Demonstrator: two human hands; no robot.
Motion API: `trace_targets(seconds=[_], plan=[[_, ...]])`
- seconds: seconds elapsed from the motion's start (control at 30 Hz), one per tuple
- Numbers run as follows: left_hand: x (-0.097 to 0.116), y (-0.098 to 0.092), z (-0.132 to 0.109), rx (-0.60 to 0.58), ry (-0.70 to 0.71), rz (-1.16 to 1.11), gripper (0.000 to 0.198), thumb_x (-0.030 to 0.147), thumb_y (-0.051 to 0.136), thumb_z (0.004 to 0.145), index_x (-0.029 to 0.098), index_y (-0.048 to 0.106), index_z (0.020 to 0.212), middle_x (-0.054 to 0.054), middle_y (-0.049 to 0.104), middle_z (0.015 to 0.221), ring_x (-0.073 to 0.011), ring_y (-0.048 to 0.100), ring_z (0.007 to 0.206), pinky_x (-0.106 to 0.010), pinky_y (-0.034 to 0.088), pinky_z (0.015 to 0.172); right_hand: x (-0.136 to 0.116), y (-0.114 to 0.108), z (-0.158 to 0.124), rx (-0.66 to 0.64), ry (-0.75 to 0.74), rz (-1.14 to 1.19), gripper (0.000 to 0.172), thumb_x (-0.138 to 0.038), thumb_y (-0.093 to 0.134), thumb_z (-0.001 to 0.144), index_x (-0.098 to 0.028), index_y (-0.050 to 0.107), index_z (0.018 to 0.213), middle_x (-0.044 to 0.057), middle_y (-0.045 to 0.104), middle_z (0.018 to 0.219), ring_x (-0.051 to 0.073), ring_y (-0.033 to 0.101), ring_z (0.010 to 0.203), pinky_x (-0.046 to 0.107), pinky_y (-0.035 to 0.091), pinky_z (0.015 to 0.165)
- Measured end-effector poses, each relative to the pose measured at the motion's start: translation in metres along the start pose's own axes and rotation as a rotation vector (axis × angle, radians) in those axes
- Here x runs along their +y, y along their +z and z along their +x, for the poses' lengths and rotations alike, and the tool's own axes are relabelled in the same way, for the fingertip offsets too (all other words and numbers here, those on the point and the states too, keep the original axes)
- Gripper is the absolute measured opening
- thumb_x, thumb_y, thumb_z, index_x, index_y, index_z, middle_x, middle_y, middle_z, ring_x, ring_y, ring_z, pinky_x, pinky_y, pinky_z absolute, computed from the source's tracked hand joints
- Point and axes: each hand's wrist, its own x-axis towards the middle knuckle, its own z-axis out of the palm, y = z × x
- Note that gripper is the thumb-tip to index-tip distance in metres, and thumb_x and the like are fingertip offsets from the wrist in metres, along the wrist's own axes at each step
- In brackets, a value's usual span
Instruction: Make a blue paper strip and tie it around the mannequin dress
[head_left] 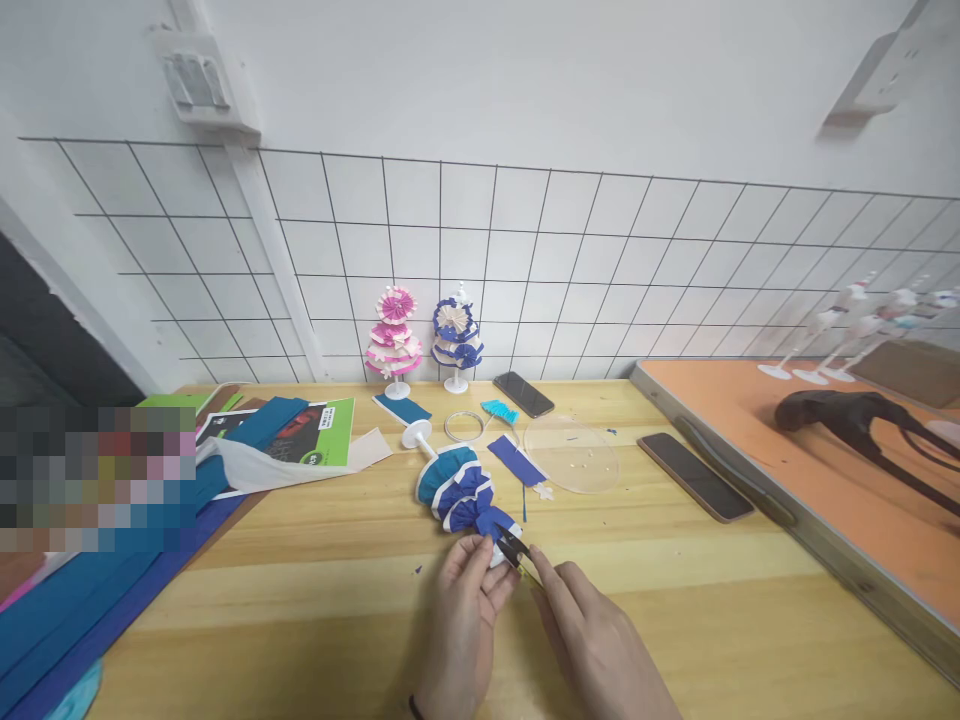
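The head view looks forward and down across the table (300,620).

The ruffled dress (463,492) in the grip is blue and teal with white edges; the scissors (511,547) there are black. Beyond the grip, the second dress (394,336) is pink and white.

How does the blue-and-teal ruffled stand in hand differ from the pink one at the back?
The blue-and-teal ruffled stand is tipped over with its far end in the left hand; the pink ruffled stand is upright, untouched. The first is blue and teal with white edging, the second pink and white. Both have layered ruffles and a round white base.
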Motion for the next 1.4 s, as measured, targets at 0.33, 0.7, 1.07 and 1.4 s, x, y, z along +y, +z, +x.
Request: trace_targets(seconds=[0.33, 0.7, 1.07, 1.4], plan=[[-0.001, 0.000, -0.001, -0.024, 0.010, 0.019, 0.019, 0.024, 0.072, 0.068, 0.015, 0.056, 0.075, -0.004, 0.065, 0.078, -0.0191, 0.064, 0.082, -0.033, 0.047, 0.080, -0.007, 0.002, 0.016, 0.073, -0.085, -0.141, 0.042, -0.001, 0.022, 0.085, -0.005, 0.040, 0.123, 0.008, 0.055, 0.071, 0.015, 0.055, 0.050, 0.024, 0.047, 0.043], [0.000, 0.001, -0.001, -0.015, 0.011, 0.005, 0.018, 0.024, 0.072, 0.067, 0.015, 0.057, 0.074, -0.005, 0.064, 0.079, -0.0184, 0.063, 0.081, -0.032, 0.048, 0.078, -0.007, 0.005, 0.015, 0.100, -0.078, -0.084, 0.041, -0.005, 0.021, 0.089, -0.009, 0.039, 0.126, 0.007, 0.055, 0.071, 0.016, 0.055, 0.051, 0.025, 0.048, 0.043], [-0.002, 0.000, -0.001, -0.041, 0.020, -0.004, 0.015, 0.022, 0.070, 0.071, 0.015, 0.058, 0.075, -0.005, 0.063, 0.079, -0.0195, 0.063, 0.084, -0.032, 0.048, 0.079, -0.005, 0.001, 0.019, 0.109, -0.121, -0.061, 0.042, -0.003, 0.024, 0.086, -0.006, 0.039, 0.126, 0.008, 0.056, 0.072, 0.016, 0.055, 0.054, 0.025, 0.049, 0.047], [-0.002, -0.001, 0.000, -0.034, 0.014, -0.028, 0.014, 0.020, 0.069, 0.071, 0.015, 0.056, 0.073, -0.004, 0.062, 0.075, -0.0159, 0.062, 0.077, -0.033, 0.048, 0.081, -0.003, 0.000, 0.018, 0.046, -0.120, -0.011, 0.042, -0.005, 0.025, 0.087, -0.006, 0.038, 0.127, 0.009, 0.056, 0.073, 0.017, 0.056, 0.056, 0.026, 0.050, 0.049]])
